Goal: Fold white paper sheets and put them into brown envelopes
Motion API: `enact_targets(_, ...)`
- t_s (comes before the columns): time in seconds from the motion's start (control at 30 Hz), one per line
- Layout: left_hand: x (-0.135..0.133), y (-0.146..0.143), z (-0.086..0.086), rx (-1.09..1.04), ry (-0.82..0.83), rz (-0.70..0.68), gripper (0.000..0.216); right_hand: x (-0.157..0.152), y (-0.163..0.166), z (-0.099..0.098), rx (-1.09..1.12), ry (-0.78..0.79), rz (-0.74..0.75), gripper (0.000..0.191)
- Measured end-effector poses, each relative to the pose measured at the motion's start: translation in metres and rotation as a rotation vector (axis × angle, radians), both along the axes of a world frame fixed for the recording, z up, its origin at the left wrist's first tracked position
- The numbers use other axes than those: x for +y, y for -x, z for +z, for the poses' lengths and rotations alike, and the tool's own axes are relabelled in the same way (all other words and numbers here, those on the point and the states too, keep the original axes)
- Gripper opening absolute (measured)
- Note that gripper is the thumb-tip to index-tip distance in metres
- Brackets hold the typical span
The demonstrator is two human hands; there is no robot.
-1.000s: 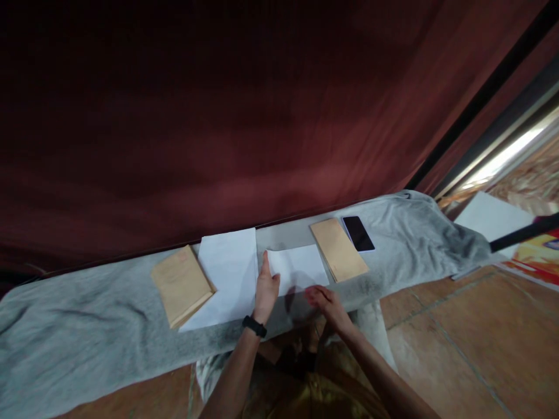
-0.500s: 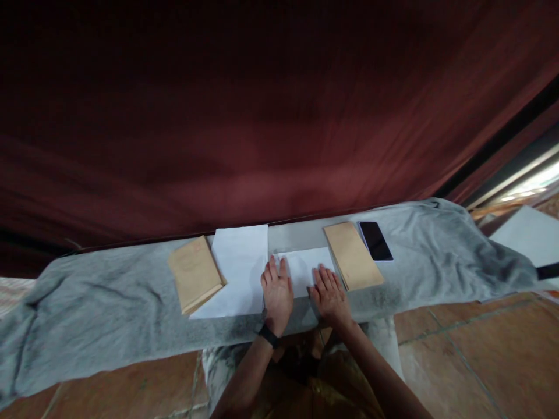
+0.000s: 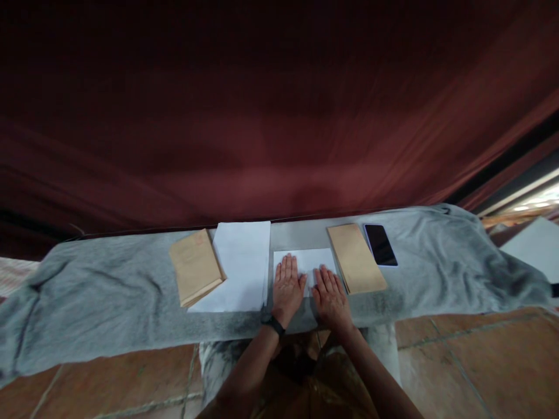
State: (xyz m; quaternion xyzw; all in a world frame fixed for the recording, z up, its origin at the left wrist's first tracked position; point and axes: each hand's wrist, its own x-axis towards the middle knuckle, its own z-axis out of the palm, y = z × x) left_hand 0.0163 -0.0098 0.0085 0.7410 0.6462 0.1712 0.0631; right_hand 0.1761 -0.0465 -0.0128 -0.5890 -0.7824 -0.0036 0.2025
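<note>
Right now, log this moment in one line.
left hand: palm-down on small white paper | right hand: palm-down on same paper | right side: brown paper, phone

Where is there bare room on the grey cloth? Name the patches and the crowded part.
The grey cloth is bare left of the left brown packet and right of the phone. A smaller patch lies beyond the small white sheet, between the large white paper and right brown packet. Crowded: the middle, where left hand and right hand rest on that sheet.
</note>
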Motion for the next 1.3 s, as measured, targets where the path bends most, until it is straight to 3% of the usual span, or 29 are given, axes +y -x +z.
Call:
enact_targets(0.13,-0.001,0.008,-0.001,0.023,-0.016,0.039,0.062,0.01,0.004,0.003,0.041,0.048,-0.006,0.057)
enact_targets(0.33,0.0,0.006,-0.001,0.057,0.014,0.021,0.061,0.052,0.03,0.015,0.063,0.1,0.122,0.053)
enact_targets(0.47,0.001,0.006,-0.002,0.049,0.005,0.032,0.06,0.066,0.033,0.013,0.03,0.072,0.089,0.052)
enact_targets(0.73,-0.001,0.006,-0.002,0.104,-0.036,0.061,0.059,0.067,0.013,-0.001,-0.029,0.004,-0.066,0.057)
enact_targets(0.87,0.004,-0.008,0.001,0.12,-0.046,0.114,0.056,0.065,0.012,-0.002,-0.08,-0.012,-0.083,0.058)
enact_targets(1.0,0.016,-0.035,0.004,0.057,-0.025,-0.005,0.055,0.061,0.008,-0.002,-0.148,-0.009,-0.053,0.061)
enact_targets(1.1,0.024,-0.045,0.004,0.035,0.003,-0.018,0.059,0.06,0.007,-0.004,-0.178,-0.018,-0.04,0.065)
enact_targets(1.3,0.026,-0.024,-0.004,0.082,-0.03,-0.005,0.065,0.064,0.011,-0.005,-0.143,-0.02,-0.076,0.058)
